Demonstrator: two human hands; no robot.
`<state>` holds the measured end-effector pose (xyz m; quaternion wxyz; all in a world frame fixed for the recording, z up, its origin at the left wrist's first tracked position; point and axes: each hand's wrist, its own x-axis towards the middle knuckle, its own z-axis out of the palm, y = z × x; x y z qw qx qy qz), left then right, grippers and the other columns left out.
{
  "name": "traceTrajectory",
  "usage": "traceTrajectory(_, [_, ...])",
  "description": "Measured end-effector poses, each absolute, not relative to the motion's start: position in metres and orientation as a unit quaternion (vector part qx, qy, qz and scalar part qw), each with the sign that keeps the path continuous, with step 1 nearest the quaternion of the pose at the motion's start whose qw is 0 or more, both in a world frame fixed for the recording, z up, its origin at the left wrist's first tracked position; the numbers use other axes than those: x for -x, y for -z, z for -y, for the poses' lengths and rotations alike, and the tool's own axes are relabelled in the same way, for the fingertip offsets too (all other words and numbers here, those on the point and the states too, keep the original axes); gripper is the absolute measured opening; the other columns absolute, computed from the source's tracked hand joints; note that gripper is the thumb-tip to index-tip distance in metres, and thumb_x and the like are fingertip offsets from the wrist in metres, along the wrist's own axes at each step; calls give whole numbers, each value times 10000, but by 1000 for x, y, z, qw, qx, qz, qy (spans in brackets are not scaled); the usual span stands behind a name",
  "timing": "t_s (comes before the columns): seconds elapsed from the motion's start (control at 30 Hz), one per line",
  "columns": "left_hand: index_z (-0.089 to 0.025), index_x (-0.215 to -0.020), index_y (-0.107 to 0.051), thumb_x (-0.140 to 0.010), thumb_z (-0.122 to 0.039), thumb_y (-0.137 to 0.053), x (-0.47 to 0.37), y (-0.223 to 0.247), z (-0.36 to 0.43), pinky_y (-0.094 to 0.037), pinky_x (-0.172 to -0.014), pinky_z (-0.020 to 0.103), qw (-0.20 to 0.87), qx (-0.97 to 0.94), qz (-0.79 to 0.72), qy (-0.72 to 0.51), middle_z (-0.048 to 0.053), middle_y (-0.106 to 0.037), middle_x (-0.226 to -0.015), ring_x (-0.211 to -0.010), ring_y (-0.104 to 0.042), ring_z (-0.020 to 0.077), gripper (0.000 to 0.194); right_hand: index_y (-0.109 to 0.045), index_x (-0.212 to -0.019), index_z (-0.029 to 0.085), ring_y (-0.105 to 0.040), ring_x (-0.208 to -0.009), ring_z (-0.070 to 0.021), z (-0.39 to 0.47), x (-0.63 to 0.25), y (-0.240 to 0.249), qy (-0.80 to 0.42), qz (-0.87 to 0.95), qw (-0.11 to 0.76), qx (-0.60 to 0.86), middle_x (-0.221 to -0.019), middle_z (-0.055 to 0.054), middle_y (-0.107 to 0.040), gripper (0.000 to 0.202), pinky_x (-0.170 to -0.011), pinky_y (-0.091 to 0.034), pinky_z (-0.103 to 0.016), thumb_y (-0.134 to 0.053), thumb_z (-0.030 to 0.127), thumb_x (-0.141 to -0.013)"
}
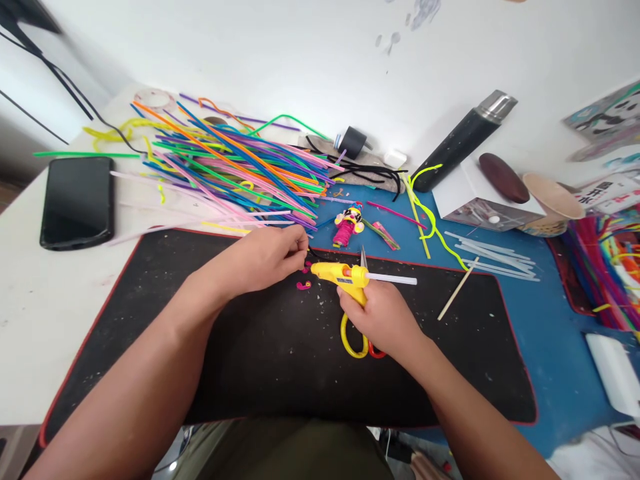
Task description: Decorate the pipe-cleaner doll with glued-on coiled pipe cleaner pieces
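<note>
My right hand grips a yellow glue gun with a white glue stick sticking out of its back; the nozzle points left. My left hand pinches a small black pipe-cleaner piece right at the nozzle tip. Both hands hover over a black mat. Small pink curled bits lie on the mat just below the nozzle. Scissors with yellow and red handles lie under my right hand.
A big heap of coloured pipe cleaners lies behind the mat. A small pink doll figure, a black phone, a black flask, spare glue sticks, a wooden stick, a paper cup.
</note>
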<state>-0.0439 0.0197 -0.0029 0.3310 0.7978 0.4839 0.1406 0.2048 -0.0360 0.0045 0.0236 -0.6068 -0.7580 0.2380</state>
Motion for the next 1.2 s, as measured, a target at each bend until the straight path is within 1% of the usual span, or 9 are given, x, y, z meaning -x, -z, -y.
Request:
traceTrajectory(0.17, [-242, -887, -511, -957, -287, -508, 42, 0, -18, -319, -606, 311, 317, -803, -489, -128, -13, -649, -725, -609, -542, 184, 83, -401, -597, 239, -459, -518, -152, 38, -207, -5, -237, 747, 46, 620, -550, -1, -491, 415, -543, -272, -291, -562, 410, -939])
traceTrajectory(0.33, [-244, -883, -532, -954, -303, -521, 45, 2, -19, -355, -611, 309, 332, -794, -490, -140, -7, -694, -758, -634, -597, 192, 92, -380, -580, 247, -468, -478, -150, 39, -208, -3, -242, 735, 76, 629, -508, 9, -474, 439, -516, -290, -285, -583, 425, -927])
traceTrajectory(0.5, [-246, -934, -535, -976, -315, -529, 47, 2, -21, -442, -670, 303, 340, -751, -520, -224, 9, -776, -846, -760, -710, 216, 81, -398, -581, 243, -450, -461, -146, 41, -209, -2, -260, 728, 76, 630, -498, 13, -468, 444, -497, -282, -283, -566, 448, -937])
traceTrajectory(0.6, [-246, -956, -515, -998, -323, -524, 44, -2, -21, -482, -724, 296, 373, -726, -505, -281, 14, -792, -909, -843, -737, 212, 88, -401, -585, 242, -439, -456, -145, 43, -210, -1, -261, 728, 59, 631, -492, 16, -455, 446, -500, -276, -281, -553, 463, -942])
traceTrajectory(0.7, [-246, -964, -505, -1011, -340, -511, 41, -3, -19, -491, -728, 296, 403, -729, -473, -287, 16, -785, -913, -828, -724, 206, 106, -407, -594, 241, -448, -463, -147, 45, -210, 0, -258, 733, 52, 628, -499, 14, -459, 438, -509, -276, -279, -539, 463, -947])
traceTrajectory(0.87, [-247, -962, -497, -1007, -312, -497, 35, 3, -18, -481, -715, 298, 409, -747, -460, -253, 12, -771, -900, -783, -693, 195, 79, -484, -643, 235, -471, -474, -153, 46, -209, 1, -255, 740, 46, 620, -522, 16, -473, 390, -515, -278, -277, -535, 457, -959])
traceTrajectory(1.0, [-244, -953, -507, -989, -282, -495, 34, 8, -19, -459, -681, 295, 404, -756, -459, -233, 9, -758, -867, -738, -668, 192, 54, -549, -702, 232, -457, -463, -153, 46, -209, 2, -250, 750, 48, 611, -522, 29, -463, 329, -519, -268, -282, -544, 428, -966])
traceTrajectory(1.2, [-245, -965, -501, -998, -300, -485, 35, 11, -20, -442, -680, 293, 404, -752, -460, -242, -3, -745, -843, -723, -651, 189, 66, -612, -759, 230, -424, -448, -153, 46, -211, 5, -245, 759, 50, 600, -503, 48, -425, 288, -521, -261, -286, -557, 407, -980])
